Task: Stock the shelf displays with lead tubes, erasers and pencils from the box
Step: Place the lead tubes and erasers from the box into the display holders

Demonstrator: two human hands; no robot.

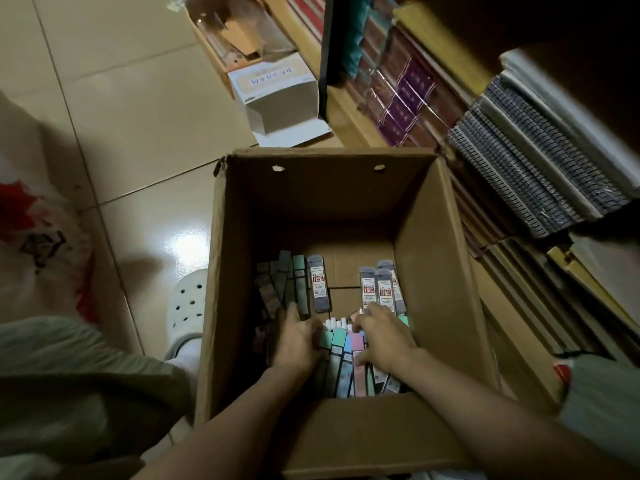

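An open brown cardboard box (239,237) stands on the floor below me. On its bottom lie pastel lead tubes (341,355) in a bundle near the front, grey-capped labelled tubes (381,289) at the right, one more (318,285) in the middle, and darker green ones (291,282) at the left. Both my hands are deep in the box. My left hand (298,337) curls against the left side of the pastel bundle. My right hand (384,336) curls over its right side. The bundle sits squeezed between them.
Shelves with spiral notebooks (526,168) and purple packs (408,98) rise at the right, close to the box. An empty white carton (277,98) lies on the tiled floor behind. A white clog (188,306) and a plastic bag (38,237) are at the left.
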